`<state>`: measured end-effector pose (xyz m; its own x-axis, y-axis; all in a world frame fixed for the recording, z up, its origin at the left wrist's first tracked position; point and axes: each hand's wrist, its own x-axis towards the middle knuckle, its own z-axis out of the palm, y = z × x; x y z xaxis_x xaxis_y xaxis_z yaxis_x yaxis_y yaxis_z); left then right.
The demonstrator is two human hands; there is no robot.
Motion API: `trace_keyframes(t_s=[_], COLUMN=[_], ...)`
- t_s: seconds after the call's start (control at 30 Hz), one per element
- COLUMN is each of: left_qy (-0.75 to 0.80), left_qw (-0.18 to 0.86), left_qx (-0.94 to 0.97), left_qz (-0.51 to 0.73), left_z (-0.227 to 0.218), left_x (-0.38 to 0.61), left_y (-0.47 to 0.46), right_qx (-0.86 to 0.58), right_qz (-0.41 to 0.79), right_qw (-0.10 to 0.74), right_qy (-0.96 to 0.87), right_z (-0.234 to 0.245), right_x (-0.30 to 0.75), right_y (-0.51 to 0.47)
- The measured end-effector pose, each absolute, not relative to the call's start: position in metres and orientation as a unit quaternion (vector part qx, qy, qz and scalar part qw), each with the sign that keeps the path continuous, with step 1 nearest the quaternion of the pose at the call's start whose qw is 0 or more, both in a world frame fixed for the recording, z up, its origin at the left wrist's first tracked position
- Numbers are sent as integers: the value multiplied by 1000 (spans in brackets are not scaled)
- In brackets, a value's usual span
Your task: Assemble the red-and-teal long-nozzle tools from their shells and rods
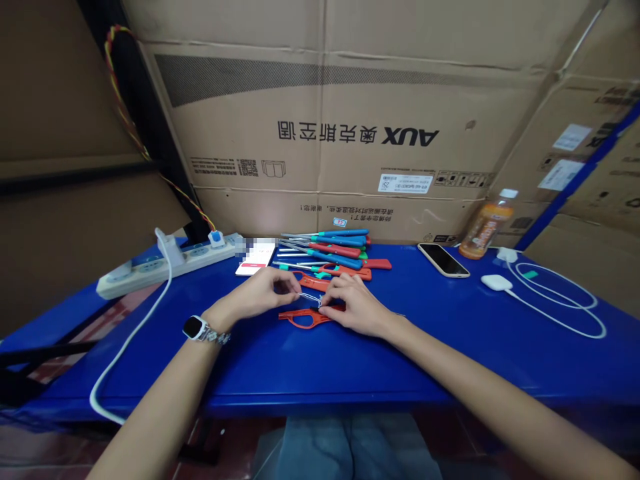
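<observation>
A thin white cord [309, 297] runs between my two hands over the blue table. My left hand [260, 291], with a watch [195, 327] on the wrist, pinches one end of it. The fingers of my right hand [357, 307] are closed on the cord's other end, where it looks bunched. Just below the cord lies an orange-red long-necked lighter [303, 320] with a trigger loop, partly under my right fingers. Another orange-red lighter [311, 281] rests behind my hands. Farther back is a pile of screwdrivers [340, 250] with blue, red and green handles.
A lit phone [256, 257] lies left of the pile, near a white power strip [165, 265]. To the right are a second phone [443, 259], an orange drink bottle [486, 227] and a white charger [496, 283] with coiled cable. Cardboard [320, 100] walls the back.
</observation>
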<state>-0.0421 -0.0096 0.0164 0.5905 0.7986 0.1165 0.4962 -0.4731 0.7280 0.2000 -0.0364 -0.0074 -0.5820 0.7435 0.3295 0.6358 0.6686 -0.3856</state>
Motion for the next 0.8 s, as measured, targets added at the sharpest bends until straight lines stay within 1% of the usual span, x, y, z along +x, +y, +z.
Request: trace_keyframes(t_s=[0.1,0.17,0.3,0.37,0.57,0.8], left_qy=[395,395,358,331,316,327], left_qw=[319,289,160,114,79,53], left_qx=[833,842,876,897,932,933], left_qz=[218,226,281,271,161,141], left_z=[18,18,16,15,11,7], left_x=[-42,-42,-39,-34,-22,-16], left_y=[-11,-11,-16,-21,-30,-30], right_qx=[-385,-382,-371,-371,-379,-366], right_qz=[120,128,133,133,152,186], right_qw=[243,250,246,245,248,261], right_qy=[-882,-880,-885,-886,-879,-874], right_z=[-8,-7,-6,-7,-11,-12], right_x=[200,200,199,199,200,204], right_y=[-35,-35,-36,-36,-33,-35])
